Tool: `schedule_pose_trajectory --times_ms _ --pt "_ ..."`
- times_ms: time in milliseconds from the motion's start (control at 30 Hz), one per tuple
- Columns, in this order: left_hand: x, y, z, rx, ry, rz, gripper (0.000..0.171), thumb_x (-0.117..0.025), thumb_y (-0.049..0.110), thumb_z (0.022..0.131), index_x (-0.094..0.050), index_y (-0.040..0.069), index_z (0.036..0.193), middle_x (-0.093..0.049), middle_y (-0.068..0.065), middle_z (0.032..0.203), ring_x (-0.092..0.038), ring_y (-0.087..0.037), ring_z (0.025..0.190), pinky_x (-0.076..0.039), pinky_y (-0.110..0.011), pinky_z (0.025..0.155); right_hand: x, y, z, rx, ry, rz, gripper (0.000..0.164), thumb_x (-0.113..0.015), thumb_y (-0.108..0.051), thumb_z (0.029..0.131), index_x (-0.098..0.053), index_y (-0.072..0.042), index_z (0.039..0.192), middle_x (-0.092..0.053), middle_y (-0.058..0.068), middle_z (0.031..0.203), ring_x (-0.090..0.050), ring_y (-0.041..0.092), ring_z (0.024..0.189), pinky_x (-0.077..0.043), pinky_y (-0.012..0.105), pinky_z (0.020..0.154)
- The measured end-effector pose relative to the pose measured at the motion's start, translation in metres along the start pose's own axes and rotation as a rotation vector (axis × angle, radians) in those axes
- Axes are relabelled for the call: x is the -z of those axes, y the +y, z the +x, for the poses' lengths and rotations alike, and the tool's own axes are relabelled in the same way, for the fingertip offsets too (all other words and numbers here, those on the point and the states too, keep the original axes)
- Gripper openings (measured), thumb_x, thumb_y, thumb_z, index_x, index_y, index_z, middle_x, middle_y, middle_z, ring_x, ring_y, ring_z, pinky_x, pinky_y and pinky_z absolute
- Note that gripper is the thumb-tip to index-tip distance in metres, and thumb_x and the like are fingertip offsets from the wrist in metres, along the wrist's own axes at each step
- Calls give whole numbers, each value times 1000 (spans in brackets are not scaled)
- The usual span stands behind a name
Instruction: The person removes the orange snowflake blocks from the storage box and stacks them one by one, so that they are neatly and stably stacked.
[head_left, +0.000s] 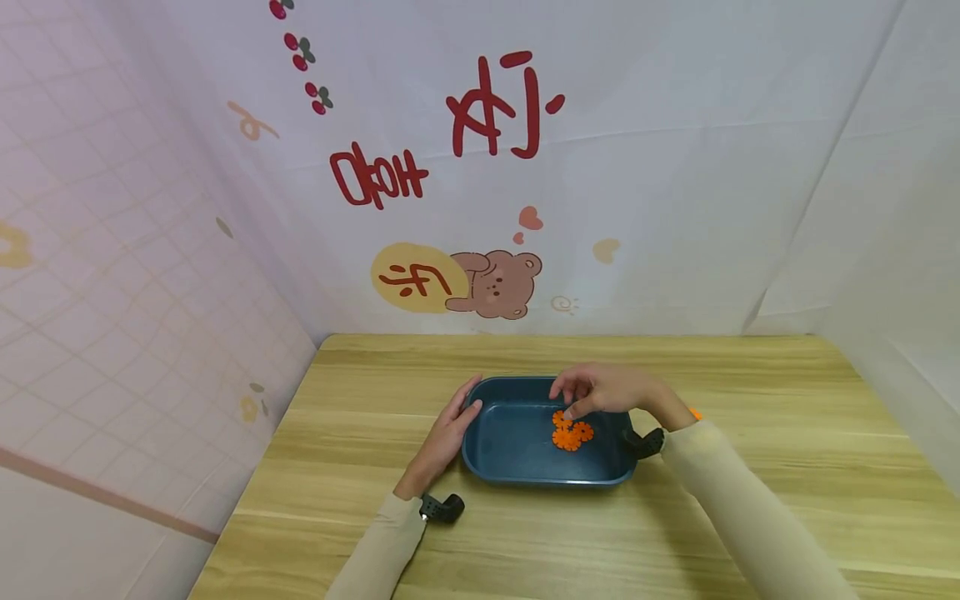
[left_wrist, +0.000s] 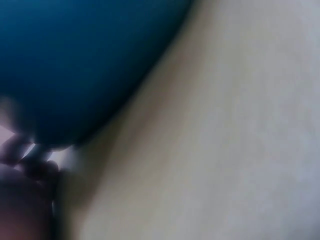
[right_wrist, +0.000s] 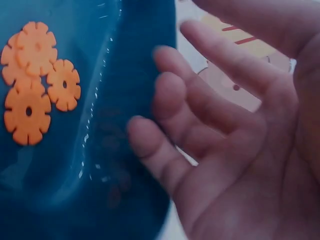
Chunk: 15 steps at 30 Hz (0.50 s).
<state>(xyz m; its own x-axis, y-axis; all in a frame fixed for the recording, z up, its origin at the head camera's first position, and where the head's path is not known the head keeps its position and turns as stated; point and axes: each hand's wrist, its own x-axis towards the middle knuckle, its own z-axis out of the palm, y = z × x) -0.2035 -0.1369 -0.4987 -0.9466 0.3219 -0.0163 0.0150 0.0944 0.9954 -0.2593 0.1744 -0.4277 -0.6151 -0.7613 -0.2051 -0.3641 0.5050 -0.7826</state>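
A dark blue rectangular tray (head_left: 517,479) rests on the wooden table. My left hand (head_left: 448,429) holds its left side, with the fingers along the outside and the thumb over the rim. Several orange notched plastic discs (head_left: 567,439), with small holes in their centres, lie in a cluster on the tray floor, some overlapping. Over the tray's right part hovers my right hand (head_left: 603,389), close to the discs. In the right wrist view its fingers (right_wrist: 170,95) are loosely bent and hold nothing. The left wrist view is blurred, showing mostly the tray's outer wall (left_wrist: 90,65).
Another orange piece (head_left: 697,413) peeks out beside my right wrist, mostly hidden by it. The wooden table (head_left: 360,400) meets a white printed wall covering (head_left: 660,275) at the back, and a similar covering (head_left: 135,275) stands along the left.
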Motion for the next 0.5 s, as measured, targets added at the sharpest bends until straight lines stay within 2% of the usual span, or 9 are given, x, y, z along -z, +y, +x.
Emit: schedule_pose_trajectory --times_ms 100,233,333,500 --pt "2 -12 6 16 3 -5 50 -41 21 108 -30 21 157 -20 1 164 -11 -19 152 -13 -46 122 -5 3 9 -21 -77 45 32 -71 -14 90 -62 -3 119 -63 5 88 -60 36 80 -52 38 74" --pt "2 -25 10 -1 23 -22 50 -42 25 108 -30 22 156 -20 3 164 -12 -17 152 -13 -47 122 -11 5 19 -65 -122 53 32 -73 -12 87 -64 -3 117 -62 4 79 -59 44 79 -52 43 74" --pt "1 -27 9 -11 33 -24 51 -44 30 107 -32 24 156 -22 6 163 -13 -16 151 -13 -47 122 -14 9 23 -112 -139 56 31 -75 -12 86 -66 -6 115 -59 2 75 -57 39 74 -50 38 70" --pt "0 -28 9 -12 30 -29 54 -45 36 106 -32 21 156 -24 8 162 -15 -15 151 -12 -49 122 -19 21 28 -154 -189 141 29 -72 -5 87 -64 -3 115 -54 0 68 -49 23 64 -45 31 66"
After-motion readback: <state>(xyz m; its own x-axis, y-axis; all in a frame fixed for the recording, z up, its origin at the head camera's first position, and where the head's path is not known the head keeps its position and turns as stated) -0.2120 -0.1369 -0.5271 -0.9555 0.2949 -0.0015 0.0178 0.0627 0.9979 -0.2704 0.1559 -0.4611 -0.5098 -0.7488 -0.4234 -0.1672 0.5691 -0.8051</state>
